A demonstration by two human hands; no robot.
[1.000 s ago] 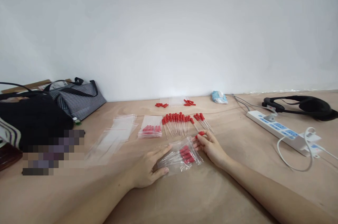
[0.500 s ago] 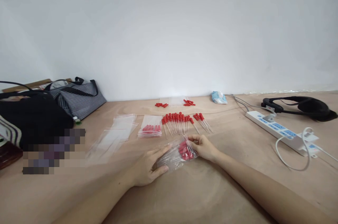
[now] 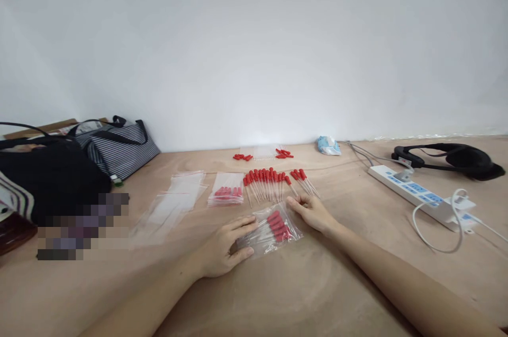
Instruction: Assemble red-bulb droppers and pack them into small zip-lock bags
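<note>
A clear zip bag (image 3: 257,249) lies in front of me with several red-bulbed droppers (image 3: 280,226) inside, their pale stems pointing left. My left hand (image 3: 228,247) holds the bag's left end, its thumb on the near side and the fingers over the far side. At the upper right corner, my right hand (image 3: 311,212) has its fingers bent together on the bag's edge; the fingertips are partly hidden. Just beyond lies a fan of loose red-bulbed droppers (image 3: 270,178). To its left is another bag of droppers (image 3: 225,191).
Flat clear bags (image 3: 174,199) lie on the left. Loose red bulbs (image 3: 243,157) and thin stems are by the wall. A striped bag (image 3: 119,149) and a black bag (image 3: 55,178) stand left. A power strip (image 3: 416,194), a black headset (image 3: 448,160) and a blue-white packet (image 3: 328,145) are right.
My right hand has shifted slightly right and up along the bag's edge. The bag lies flatter, and its droppers show more plainly. My left hand has stayed in place.
</note>
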